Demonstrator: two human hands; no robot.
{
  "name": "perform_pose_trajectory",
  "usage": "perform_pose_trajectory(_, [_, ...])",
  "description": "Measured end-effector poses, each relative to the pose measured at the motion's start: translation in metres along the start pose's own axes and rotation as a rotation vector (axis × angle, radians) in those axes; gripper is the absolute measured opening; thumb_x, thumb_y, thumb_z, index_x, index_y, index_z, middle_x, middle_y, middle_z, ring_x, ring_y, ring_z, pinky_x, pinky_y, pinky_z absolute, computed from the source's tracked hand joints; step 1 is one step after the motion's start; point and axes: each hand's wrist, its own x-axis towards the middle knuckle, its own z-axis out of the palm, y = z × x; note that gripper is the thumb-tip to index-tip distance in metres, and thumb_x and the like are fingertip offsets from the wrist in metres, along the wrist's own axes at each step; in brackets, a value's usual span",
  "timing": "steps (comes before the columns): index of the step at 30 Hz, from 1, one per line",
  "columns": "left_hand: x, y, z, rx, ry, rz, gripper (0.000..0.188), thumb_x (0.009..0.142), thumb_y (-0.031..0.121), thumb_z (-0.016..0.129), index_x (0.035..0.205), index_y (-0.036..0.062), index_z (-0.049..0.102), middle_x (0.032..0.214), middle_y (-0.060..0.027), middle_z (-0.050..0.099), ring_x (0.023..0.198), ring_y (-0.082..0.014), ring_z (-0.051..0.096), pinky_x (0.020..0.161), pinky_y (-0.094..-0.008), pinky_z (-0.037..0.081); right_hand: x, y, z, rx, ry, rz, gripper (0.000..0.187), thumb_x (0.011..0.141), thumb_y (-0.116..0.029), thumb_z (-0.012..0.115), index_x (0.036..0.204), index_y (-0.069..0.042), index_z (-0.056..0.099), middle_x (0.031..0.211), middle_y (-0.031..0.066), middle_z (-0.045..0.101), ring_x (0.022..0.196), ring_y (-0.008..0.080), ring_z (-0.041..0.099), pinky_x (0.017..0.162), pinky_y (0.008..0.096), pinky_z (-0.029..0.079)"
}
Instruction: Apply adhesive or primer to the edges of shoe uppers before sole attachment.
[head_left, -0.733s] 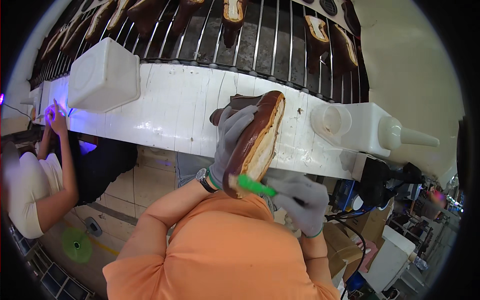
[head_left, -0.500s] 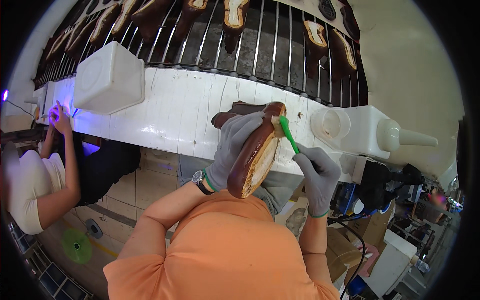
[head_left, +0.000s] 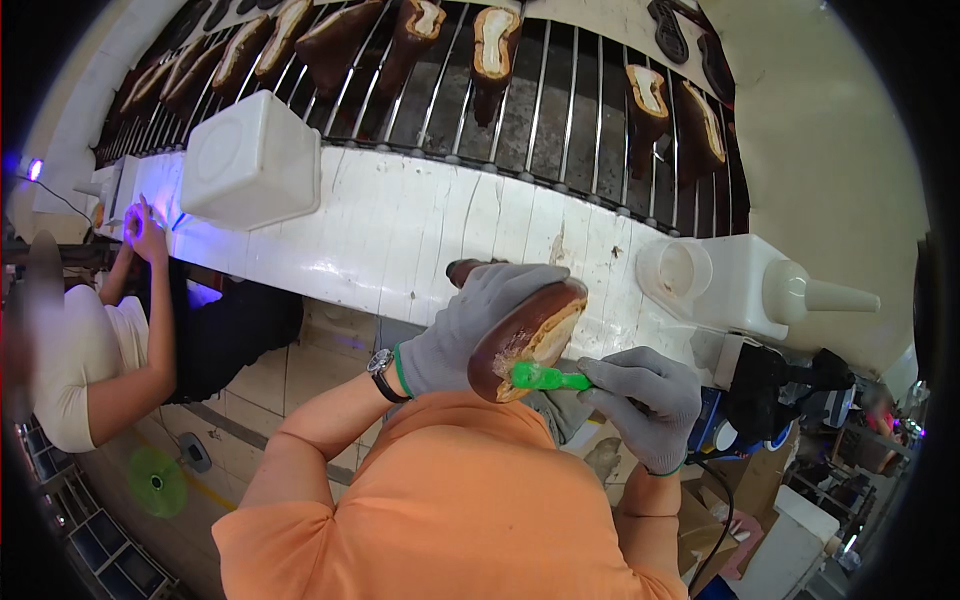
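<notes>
Standing toward the left end of the white bench, a boxy white tub takes up much of the width between the far and near edges. Toward the right end, a clear round cup sits just beside a white bottle with a long nozzle. Beyond the far edge runs a rack of metal bars, bearing brown shoe uppers with pale undersides. A co-worker's hands are raised by the left end, well apart from the work.

A brown shoe is held up over the near edge, tilted, its pale underside facing right. The gloved left hand lies across its upper, fingers wrapped over the side and hiding much of it; the thumb cannot be made out. The gloved right hand, to the right of the shoe, has its fingers closed around a green brush. The brush's head touches the rim of the underside at the end nearest the wearer, in front of the left fingers.
</notes>
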Motion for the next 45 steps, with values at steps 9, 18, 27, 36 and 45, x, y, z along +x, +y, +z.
perform_pose_trajectory(9, [0.034, -0.031, -0.035, -0.966, -0.455, -0.276, 0.087, 0.071, 0.006, 0.086, 0.145, 0.0044, 0.041, 0.135, -0.0086, 0.058, 0.121, -0.0181, 0.056, 0.106, -0.0335, 0.045, 0.040, -0.001, -0.020, -0.377, 0.129, -0.314, 0.029, 0.071, -0.011, 0.081, 0.099, -0.011, 0.074, 0.076, 0.0048, 0.066, 0.063, 0.0205, 0.064, 0.054, 0.0299, 0.048])
perform_pose_trajectory(18, [0.092, -0.090, -0.038, -0.823, -0.877, -0.240, 0.080, 0.063, 0.011, 0.093, 0.133, 0.0053, 0.056, 0.129, -0.0066, 0.063, 0.117, -0.0159, 0.057, 0.103, -0.0319, 0.046, 0.074, 0.002, -0.041, -0.585, 0.094, -0.358, 0.024, 0.072, -0.008, 0.080, 0.095, -0.008, 0.075, 0.076, 0.0070, 0.067, 0.065, 0.0210, 0.063, 0.057, 0.0307, 0.048])
perform_pose_trajectory(27, [0.104, -0.113, -0.024, -0.854, -0.807, -0.296, 0.074, 0.062, 0.014, 0.094, 0.125, -0.0015, 0.058, 0.112, -0.0092, 0.069, 0.100, -0.0137, 0.063, 0.084, -0.0294, 0.056, 0.090, 0.012, -0.049, -0.275, 0.397, -0.159, 0.021, 0.078, 0.000, 0.075, 0.099, 0.002, 0.073, 0.080, 0.0100, 0.068, 0.068, 0.0142, 0.063, 0.061, 0.0263, 0.048])
perform_pose_trajectory(36, [0.110, -0.099, -0.024, -0.794, -0.906, -0.316, 0.080, 0.061, 0.016, 0.095, 0.130, 0.0022, 0.056, 0.122, -0.0073, 0.065, 0.108, -0.0141, 0.060, 0.095, -0.0307, 0.051, 0.083, 0.009, -0.066, -0.127, 0.168, -0.157, 0.023, 0.075, -0.001, 0.076, 0.099, 0.001, 0.074, 0.077, 0.0105, 0.066, 0.066, 0.0143, 0.060, 0.060, 0.0267, 0.045])
perform_pose_trajectory(45, [0.104, -0.097, -0.024, -0.653, -0.793, -0.240, 0.084, 0.059, 0.021, 0.096, 0.130, 0.0015, 0.056, 0.123, -0.0080, 0.065, 0.108, -0.0140, 0.059, 0.095, -0.0306, 0.051, 0.060, 0.016, -0.076, -0.118, -0.057, -0.143, 0.022, 0.075, -0.004, 0.078, 0.096, -0.001, 0.074, 0.075, 0.0099, 0.065, 0.067, 0.0180, 0.062, 0.063, 0.0275, 0.046])
